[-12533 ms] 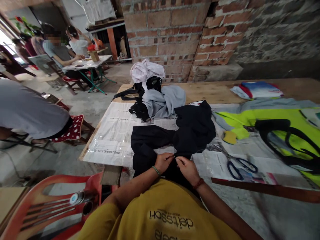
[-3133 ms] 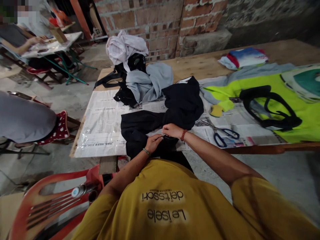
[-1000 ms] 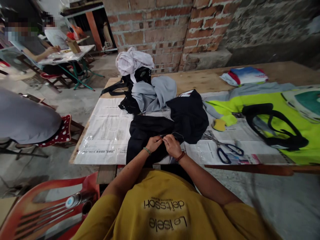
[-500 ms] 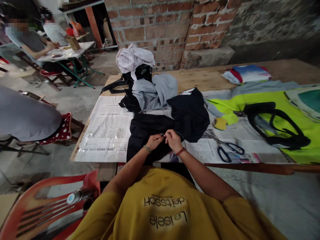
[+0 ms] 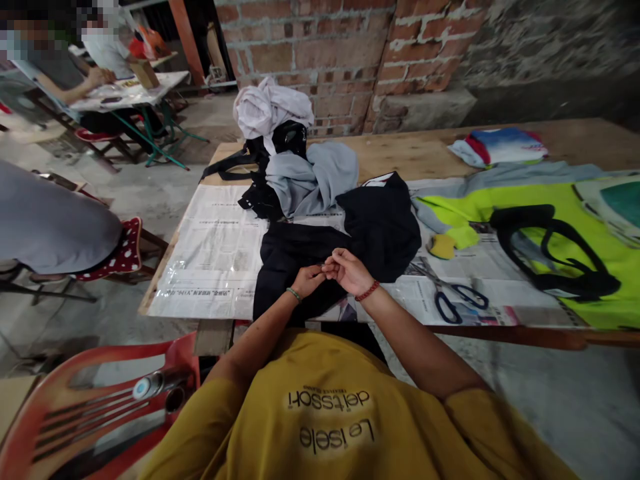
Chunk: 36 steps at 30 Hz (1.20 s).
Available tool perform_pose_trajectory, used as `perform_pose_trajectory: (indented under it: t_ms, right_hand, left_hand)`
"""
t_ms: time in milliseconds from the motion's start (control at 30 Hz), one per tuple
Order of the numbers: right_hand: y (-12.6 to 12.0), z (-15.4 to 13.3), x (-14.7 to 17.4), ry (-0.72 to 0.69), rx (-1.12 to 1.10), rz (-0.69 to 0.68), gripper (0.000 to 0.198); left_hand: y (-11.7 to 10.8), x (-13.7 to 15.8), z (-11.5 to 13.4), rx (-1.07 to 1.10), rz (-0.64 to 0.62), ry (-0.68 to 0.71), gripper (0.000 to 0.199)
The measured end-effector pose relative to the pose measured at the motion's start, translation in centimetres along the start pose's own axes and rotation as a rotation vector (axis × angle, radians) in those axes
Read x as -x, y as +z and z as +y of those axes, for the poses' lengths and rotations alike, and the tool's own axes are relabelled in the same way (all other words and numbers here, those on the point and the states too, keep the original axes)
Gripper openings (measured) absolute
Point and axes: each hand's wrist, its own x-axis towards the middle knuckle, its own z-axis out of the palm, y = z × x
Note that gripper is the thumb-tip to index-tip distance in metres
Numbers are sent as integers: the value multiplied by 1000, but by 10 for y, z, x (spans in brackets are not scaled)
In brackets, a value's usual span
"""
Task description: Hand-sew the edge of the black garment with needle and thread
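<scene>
A dark, nearly black garment [image 5: 295, 247] lies bunched at the table's front edge. Over it, my left hand [image 5: 308, 281] is closed, thumb and finger pinching the dark cloth. My right hand [image 5: 351, 273] meets it fingertip to fingertip, also in a pinch; what sits between those fingers is too small to make out. Another part of the dark cloth [image 5: 383, 227] spreads out just beyond my right hand. To the right lie scissors with dark blue handles [image 5: 450, 307] and a small yellow pad [image 5: 441, 247].
Newspaper under clear plastic [image 5: 200, 267] covers the wooden table. Behind the garment are grey cloth [image 5: 320, 177] and white cloth [image 5: 270, 113]. A neon-yellow garment [image 5: 530, 267] with a black strap [image 5: 575, 280] lies right. A red chair [image 5: 100, 360] stands left; people sit beyond.
My right hand has turned, its fingers opening out somewhat more while the tips stay near the left hand's. The left hand has barely moved. The view has shifted slightly.
</scene>
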Motion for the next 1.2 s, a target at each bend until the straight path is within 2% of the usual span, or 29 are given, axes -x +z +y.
perform_pose_trajectory:
  t_ms: [100, 167, 233, 300, 367, 400, 467, 700, 867, 1000, 1200]
  right_hand:
    - [-2, 7, -1, -23, 109, -80, 24]
    - [-5, 8, -3, -158, 368, -85, 17]
    - [-8, 5, -6, -358, 714, -145, 14]
    - [-14, -3, -11, -573, 1022, -316, 18]
    - [-20, -13, -16, -743, 1209, -508, 25]
    - [-23, -19, -18, -800, 1264, -572, 27]
    - [-30, -31, -23, -860, 1343, -617, 30]
    - [-64, -68, -29, -786, 1602, -474, 33]
    - [-91, -97, -26, -741, 1570, -315, 32]
    - [-114, -126, -25, -798, 1562, -189, 32]
    - [-157, -178, -26, -918, 1835, 48, 25]
  left_hand:
    - [1, 0, -3, 9, 14, -23, 31]
    - [1, 0, -5, 16, 13, -14, 30]
    - [1, -1, -6, 13, 4, 0, 30]
    - [0, -1, -5, 4, -2, 8, 29]
    - [-1, -1, -4, 4, -3, 17, 29]
    - [-1, -1, -4, 4, -3, 22, 29]
    - [-1, -1, -2, -10, -1, 27, 27]
    - [-1, -2, 0, -34, 10, -22, 19]
    - [-1, -1, 0, -21, 9, -30, 18]
    - [0, -1, 0, -15, 7, -37, 18]
    - [-1, -2, 1, -13, 9, -39, 18]
